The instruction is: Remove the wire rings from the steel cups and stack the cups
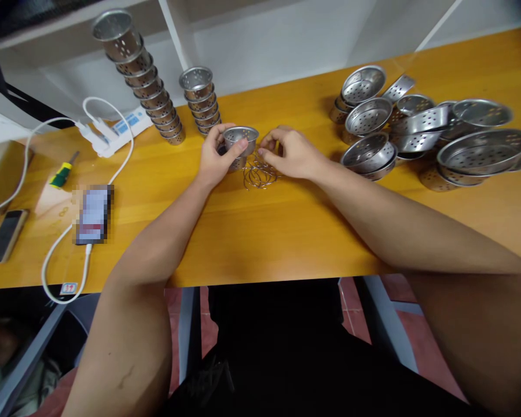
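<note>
My left hand grips a small perforated metal strainer cup by its rim, held upright just above the yellow table. My right hand pinches at the cup's right side, its fingertips touching the rim. Just below the cup, a tangle of thin wire handles lies on the table between both hands.
Two leaning stacks of strainer cups stand behind my hands. A heap of wider perforated metal bowls fills the right. On the left lie a white power strip with cable, a screwdriver and two phones.
</note>
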### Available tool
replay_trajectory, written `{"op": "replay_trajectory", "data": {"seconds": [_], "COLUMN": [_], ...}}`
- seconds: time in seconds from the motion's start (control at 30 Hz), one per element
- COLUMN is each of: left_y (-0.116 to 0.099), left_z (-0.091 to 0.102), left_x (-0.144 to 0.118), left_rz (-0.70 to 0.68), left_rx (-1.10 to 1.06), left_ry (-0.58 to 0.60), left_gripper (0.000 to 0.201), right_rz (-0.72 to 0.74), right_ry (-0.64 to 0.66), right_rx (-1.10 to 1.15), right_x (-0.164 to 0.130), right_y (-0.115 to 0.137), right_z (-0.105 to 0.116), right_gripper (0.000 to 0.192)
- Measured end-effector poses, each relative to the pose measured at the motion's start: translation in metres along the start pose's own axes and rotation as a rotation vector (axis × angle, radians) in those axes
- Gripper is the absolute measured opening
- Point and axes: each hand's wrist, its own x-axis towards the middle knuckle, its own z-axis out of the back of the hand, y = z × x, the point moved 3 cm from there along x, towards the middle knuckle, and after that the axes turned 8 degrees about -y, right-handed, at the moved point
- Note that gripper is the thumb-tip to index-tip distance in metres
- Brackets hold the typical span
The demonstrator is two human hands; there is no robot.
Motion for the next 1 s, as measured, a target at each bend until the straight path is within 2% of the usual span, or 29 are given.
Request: {"op": "replay_trajectory", "data": {"seconds": [0.13,0.3,0.43,0.57,0.73,0.8,0.9,1.0], "left_y": [-0.003,-0.008,-0.011,-0.007,0.013,0.022,0.029,0.032], "left_z": [-0.001,0.000,0.000,-0.001,0.004,0.007,0.010,0.012], "left_x": [0.002,0.005,0.003,-0.002,0.002,0.003,0.001,-0.002], "left_rz": [-0.029,-0.047,-0.015,0.053,0.040,0.107,0.256,0.303], "left_rx": [0.006,-0.044,-0.073,-0.099,-0.110,-0.169,-0.275,-0.251], "left_ry": [0.046,0.125,0.183,0.200,0.114,0.102,0.174,0.167], "left_gripper": [0.099,0.095,0.101,0.111,0.116,0.120,0.125,0.125], "right_rz": [-0.049,-0.176,-0.185,-0.203,-0.154,-0.108,-0.080,-0.104], "right_ry": [0.003,0.072,0.155,0.183,0.005,-0.050,-0.085,-0.107], "right_rx": [0.133,0.372,0.483,0.459,0.422,0.418,0.385,0.344], "right_x": [0.000,0.001,0.003,0.002,0.003,0.007,0.014,0.023], "right_y": [0.004,0.013,0.016,0.016,0.019,0.022,0.028,0.035], "right_z": [-0.007,-0.014,-0.012,-0.012,-0.015,-0.015,-0.010,-0.001], "right_gripper": [0.063,0.089,0.105,0.104,0.095,0.095,0.097,0.087]}}
